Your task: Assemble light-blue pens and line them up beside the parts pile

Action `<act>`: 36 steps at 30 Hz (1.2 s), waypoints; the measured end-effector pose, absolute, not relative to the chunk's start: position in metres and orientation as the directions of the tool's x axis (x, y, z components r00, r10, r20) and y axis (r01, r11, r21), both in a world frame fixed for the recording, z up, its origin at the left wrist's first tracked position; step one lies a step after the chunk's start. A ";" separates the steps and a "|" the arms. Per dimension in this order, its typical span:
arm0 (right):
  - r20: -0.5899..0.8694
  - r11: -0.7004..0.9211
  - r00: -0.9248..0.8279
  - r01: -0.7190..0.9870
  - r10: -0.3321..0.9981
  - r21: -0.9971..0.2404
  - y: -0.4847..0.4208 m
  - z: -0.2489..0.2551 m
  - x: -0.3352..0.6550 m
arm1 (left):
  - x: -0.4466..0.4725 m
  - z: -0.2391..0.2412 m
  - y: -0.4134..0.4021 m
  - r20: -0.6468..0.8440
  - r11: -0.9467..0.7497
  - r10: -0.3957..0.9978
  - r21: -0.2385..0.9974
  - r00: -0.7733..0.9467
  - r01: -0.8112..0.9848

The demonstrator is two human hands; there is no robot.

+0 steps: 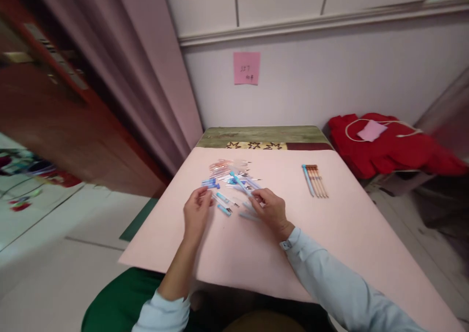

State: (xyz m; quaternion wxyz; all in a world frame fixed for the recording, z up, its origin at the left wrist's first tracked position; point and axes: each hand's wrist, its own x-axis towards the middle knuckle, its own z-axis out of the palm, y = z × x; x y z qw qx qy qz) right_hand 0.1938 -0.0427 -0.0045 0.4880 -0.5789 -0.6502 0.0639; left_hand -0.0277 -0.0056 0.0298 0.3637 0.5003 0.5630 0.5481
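Observation:
A light-blue pen (241, 183) is pinched in my right hand (270, 209), its brighter blue end pointing up and to the left over the pile. My left hand (197, 210) is closed, thumb and fingers together, at the pile's left edge; what they hold, if anything, I cannot make out. Just beyond its fingertips lie several blue caps (209, 182). Between the hands are pen parts with pale-blue grips and dark tips (222, 198), and a short blue piece (223, 210). Behind them spreads a heap of clear and brownish pen tubes (222, 168), partly hidden by the held pen.
On the right of the pink-covered table (340, 244), one blue pen (308, 181) lies beside several brown pens (318, 181) in a row. A red cloth (388, 146) with a cord sits beyond the right edge. A curtain (154, 68) hangs at the left.

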 end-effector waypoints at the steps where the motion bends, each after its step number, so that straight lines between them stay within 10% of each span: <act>1: 0.559 0.301 0.177 0.693 0.810 -0.655 -0.040 -0.002 0.198 | -0.036 0.024 -0.008 0.170 -0.104 0.947 0.965 -0.271 0.242; 10: 0.440 -0.170 0.620 0.683 0.650 -0.711 -0.031 0.010 0.278 | -0.063 -0.002 -0.022 0.095 -0.003 0.922 0.971 -0.376 0.238; 18: 0.272 -0.576 0.719 0.683 0.640 -0.449 -0.038 0.005 0.325 | -0.065 0.002 -0.021 0.015 0.067 0.930 0.976 -0.366 0.209; 36: 0.196 -0.650 0.694 0.718 0.693 -0.249 -0.029 0.002 0.318 | -0.074 -0.010 -0.016 0.007 0.039 0.957 0.987 -0.289 0.155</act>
